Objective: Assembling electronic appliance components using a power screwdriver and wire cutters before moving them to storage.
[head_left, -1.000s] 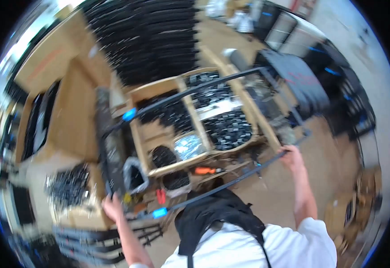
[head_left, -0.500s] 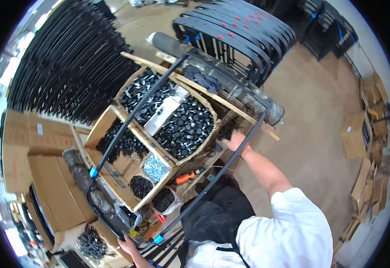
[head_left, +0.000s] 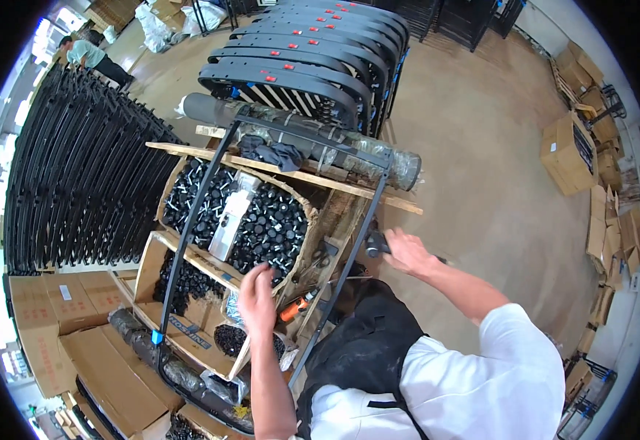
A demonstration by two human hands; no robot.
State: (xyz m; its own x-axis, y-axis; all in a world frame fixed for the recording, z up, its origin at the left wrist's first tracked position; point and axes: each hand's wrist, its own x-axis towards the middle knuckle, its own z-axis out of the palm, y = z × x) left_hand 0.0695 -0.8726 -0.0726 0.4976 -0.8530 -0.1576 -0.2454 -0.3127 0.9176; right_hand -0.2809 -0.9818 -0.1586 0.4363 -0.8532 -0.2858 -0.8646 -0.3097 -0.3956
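My right hand (head_left: 408, 251) is closed round a mallet (head_left: 375, 245); its dark head shows beside my fingers, and the handle's end pokes out behind my wrist. Over the near side of the boxes is my left hand (head_left: 257, 299), raised with its fingers loosely apart and nothing visible in them. Beyond its fingertips, a carton (head_left: 311, 220) holds many black round-headed screw feet (head_left: 268, 229), with a pale metal plate (head_left: 230, 224) lying on them. A black tubular frame (head_left: 342, 277) rests across the bench on padded rolls, between my two hands and over the cartons.
An orange power tool (head_left: 295, 308) lies beside the boxes. A wooden strip (head_left: 334, 180) and a wrapped roll (head_left: 400, 167) cross the bench's far side. Black frames stand stacked at left (head_left: 78, 176) and far ahead (head_left: 298, 62). Another person (head_left: 92, 60) bends at far left.
My left hand has let go of the frame's near corner and moved up over the boxes. My right hand has come away from the frame's right side and now holds a mallet. The view has turned.
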